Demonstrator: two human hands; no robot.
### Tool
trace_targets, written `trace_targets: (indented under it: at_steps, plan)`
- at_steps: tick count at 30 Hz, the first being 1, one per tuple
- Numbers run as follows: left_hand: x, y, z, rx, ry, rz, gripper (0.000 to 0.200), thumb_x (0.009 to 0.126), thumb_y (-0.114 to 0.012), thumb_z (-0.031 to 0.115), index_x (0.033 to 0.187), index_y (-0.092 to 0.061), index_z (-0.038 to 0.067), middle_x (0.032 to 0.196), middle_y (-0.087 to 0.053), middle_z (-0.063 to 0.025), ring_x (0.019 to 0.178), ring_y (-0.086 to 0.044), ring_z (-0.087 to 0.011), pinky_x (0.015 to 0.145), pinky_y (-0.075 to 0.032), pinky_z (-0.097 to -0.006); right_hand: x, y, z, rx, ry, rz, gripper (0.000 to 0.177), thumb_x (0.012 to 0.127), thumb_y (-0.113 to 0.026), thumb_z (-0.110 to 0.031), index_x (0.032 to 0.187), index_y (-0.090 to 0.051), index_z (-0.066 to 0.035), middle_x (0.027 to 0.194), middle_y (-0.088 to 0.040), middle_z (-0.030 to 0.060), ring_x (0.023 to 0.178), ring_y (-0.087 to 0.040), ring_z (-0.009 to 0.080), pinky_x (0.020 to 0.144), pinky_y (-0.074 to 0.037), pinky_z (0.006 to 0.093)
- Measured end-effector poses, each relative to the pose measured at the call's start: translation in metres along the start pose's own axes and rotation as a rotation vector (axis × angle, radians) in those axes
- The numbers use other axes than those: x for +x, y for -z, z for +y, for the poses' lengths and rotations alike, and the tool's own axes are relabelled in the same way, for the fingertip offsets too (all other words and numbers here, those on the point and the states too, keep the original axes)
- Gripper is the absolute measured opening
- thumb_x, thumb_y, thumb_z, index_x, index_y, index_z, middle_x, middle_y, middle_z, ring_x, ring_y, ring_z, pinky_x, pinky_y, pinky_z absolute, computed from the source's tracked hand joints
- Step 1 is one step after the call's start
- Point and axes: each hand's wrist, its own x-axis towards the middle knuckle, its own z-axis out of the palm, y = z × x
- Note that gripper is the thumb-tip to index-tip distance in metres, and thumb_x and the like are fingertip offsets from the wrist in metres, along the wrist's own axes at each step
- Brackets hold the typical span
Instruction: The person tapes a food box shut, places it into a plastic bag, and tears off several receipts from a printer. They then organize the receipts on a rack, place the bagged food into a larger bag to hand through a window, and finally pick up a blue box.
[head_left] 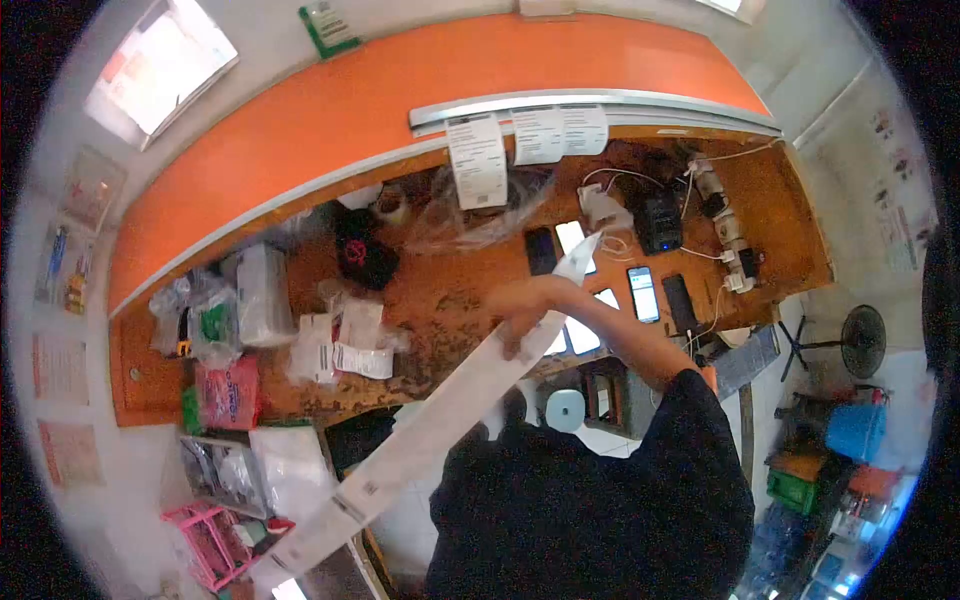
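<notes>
My right hand (522,303) reaches over the wooden desk, fingers closed on a long white strip of printed labels (430,430). The strip slants from near the phones at the upper right, past my hand, down to the lower left beyond the desk's front edge. Close to the hand lie several phones, among them a lit phone (643,294), a dark phone (540,250) and another dark phone (678,303). The strip and forearm partly cover other lit phones. My left hand does not show.
Printed slips (477,165) hang from a metal rail above the desk (430,285). Right of the phones are a black device (657,222), a power strip (728,235) and cables. Plastic-wrapped packs (264,300) stand left; a pink basket (208,540) sits lower left, a fan (862,340) right.
</notes>
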Motion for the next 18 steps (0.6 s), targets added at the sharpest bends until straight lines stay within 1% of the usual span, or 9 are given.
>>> trace_targets:
  at_steps: [4,7,9,10,11,13,14,15,18]
  plan:
    - [-0.016,0.0,0.055,-0.218,-0.213,0.119,0.057,0.085,-0.061,0.015,0.138,-0.041,0.002,0.134,-0.048,-0.0129,0.121,-0.048,-0.0265,0.105,-0.036,-0.036,0.084,-0.006,-0.067,-0.156,0.304,0.231,0.037,0.074,-0.075,-0.033,0.094,-0.068,-0.001,0.087,-0.067,0.0176,0.083,-0.064,0.0378,0.072,-0.049,0.0442]
    - [-0.077,-0.05,0.18,-0.738,-0.398,-0.203,0.059,0.086,-0.061,0.017,0.139,-0.04,0.002,0.135,-0.048,-0.0135,0.123,-0.047,-0.0276,0.106,-0.035,-0.0363,0.147,-0.02,-0.135,-0.061,0.333,0.124,0.036,0.075,-0.073,-0.032,0.095,-0.068,-0.002,0.092,-0.066,0.0186,0.087,-0.063,0.0385,0.075,-0.048,0.0457]
    - [-0.107,-0.08,0.254,-0.835,-0.628,-0.468,0.06,0.081,-0.06,0.004,0.137,-0.04,-0.003,0.133,-0.051,-0.014,0.125,-0.047,-0.0249,0.114,-0.026,-0.0375,0.179,-0.038,-0.158,-0.04,0.411,0.159,0.039,0.074,-0.073,-0.035,0.095,-0.068,-0.002,0.094,-0.066,0.0191,0.089,-0.063,0.0376,0.076,-0.048,0.0459]
    - [-0.119,-0.066,0.295,-0.82,-0.751,-0.644,0.062,0.069,-0.067,-0.001,0.129,-0.052,0.002,0.126,-0.058,-0.0108,0.117,-0.053,-0.0229,0.102,-0.038,-0.033,0.18,-0.039,-0.161,-0.033,0.425,0.141,0.039,0.074,-0.073,-0.035,0.095,-0.068,-0.002,0.094,-0.066,0.0191,0.089,-0.063,0.0376,0.076,-0.048,0.0459]
    - [-0.134,-0.069,0.309,-0.925,-0.493,-0.746,0.038,0.073,-0.069,0.001,0.11,-0.062,0.0,0.1,-0.066,-0.0065,0.092,-0.06,-0.018,0.084,-0.046,-0.0286,0.175,-0.034,-0.16,-0.059,0.357,0.136,0.04,0.073,-0.074,-0.035,0.094,-0.067,-0.002,0.092,-0.066,0.0189,0.088,-0.063,0.0374,0.076,-0.048,0.0462]
    - [-0.112,-0.08,0.267,-0.7,-0.599,-0.721,0.02,0.078,-0.068,0.001,0.098,-0.065,-0.001,0.085,-0.065,-0.0034,0.08,-0.059,-0.0123,0.074,-0.046,-0.0257,0.158,-0.027,-0.126,-0.051,0.322,0.169,0.042,0.07,-0.076,-0.037,0.091,-0.066,-0.002,0.089,-0.066,0.0186,0.086,-0.063,0.0367,0.074,-0.048,0.0461]
    - [-0.099,-0.078,0.243,-0.682,-0.522,-0.666,0.013,0.078,-0.067,0.001,0.091,-0.065,-0.001,0.082,-0.064,-0.0032,0.078,-0.058,-0.0123,0.073,-0.047,-0.0262,0.145,-0.027,-0.094,-0.01,0.353,0.211,0.044,0.069,-0.077,-0.038,0.091,-0.066,-0.002,0.088,-0.065,0.0184,0.085,-0.063,0.0363,0.073,-0.048,0.0457]
    - [-0.086,-0.075,0.212,-0.661,-0.448,-0.616,0.007,0.078,-0.067,0.0,0.085,-0.065,-0.001,0.078,-0.063,-0.0031,0.076,-0.058,-0.0122,0.072,-0.047,-0.0268,0.116,-0.007,-0.091,-0.094,0.121,0.098,0.045,0.068,-0.078,-0.039,0.091,-0.067,-0.003,0.085,-0.066,0.0174,0.083,-0.064,0.0352,0.072,-0.047,0.0452]
    - [-0.05,-0.086,0.075,-0.635,-0.208,-0.58,0.009,0.08,-0.068,0.005,0.085,-0.065,-0.001,0.079,-0.064,-0.0041,0.075,-0.059,-0.0139,0.073,-0.048,-0.0286,0.063,0.007,-0.047,-0.073,-0.035,0.075,0.04,0.071,-0.078,-0.037,0.087,-0.067,-0.002,0.075,-0.066,0.0127,0.07,-0.064,0.0284,0.063,-0.047,0.0401]
